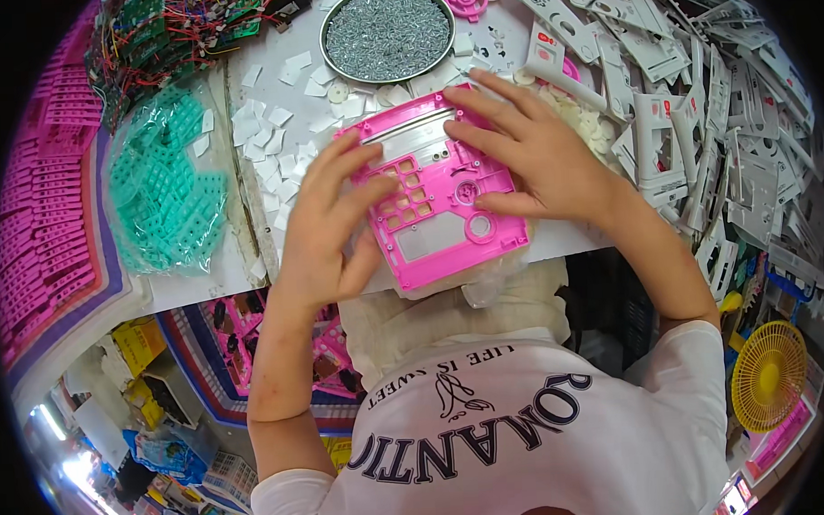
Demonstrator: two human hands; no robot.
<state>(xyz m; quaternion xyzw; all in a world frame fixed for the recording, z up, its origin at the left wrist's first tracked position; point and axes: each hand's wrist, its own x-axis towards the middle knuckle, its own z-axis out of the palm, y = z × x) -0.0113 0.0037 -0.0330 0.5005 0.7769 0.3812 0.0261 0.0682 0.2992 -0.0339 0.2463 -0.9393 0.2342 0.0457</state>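
Observation:
A pink plastic casing (511, 245) lies face up in front of me at the table's near edge. It has a grid of square holes, round openings, a pale rectangle and a silver strip (408, 138) across its far part. My left hand (329, 219) is open, its spread fingers over the casing's left edge and the hole grid. My right hand (544, 153) is open too, with fingertips at the right end of the strip and the thumb near a round opening. Clear plastic (484, 293) shows under the casing's near edge.
A round metal bowl of screws (389, 79) stands beyond the casing. White square pieces (271, 126) lie scattered to its left, beside a bag of teal parts (169, 180). Pink panels (43, 216) are stacked far left; white printed panels (670, 121) pile up at right.

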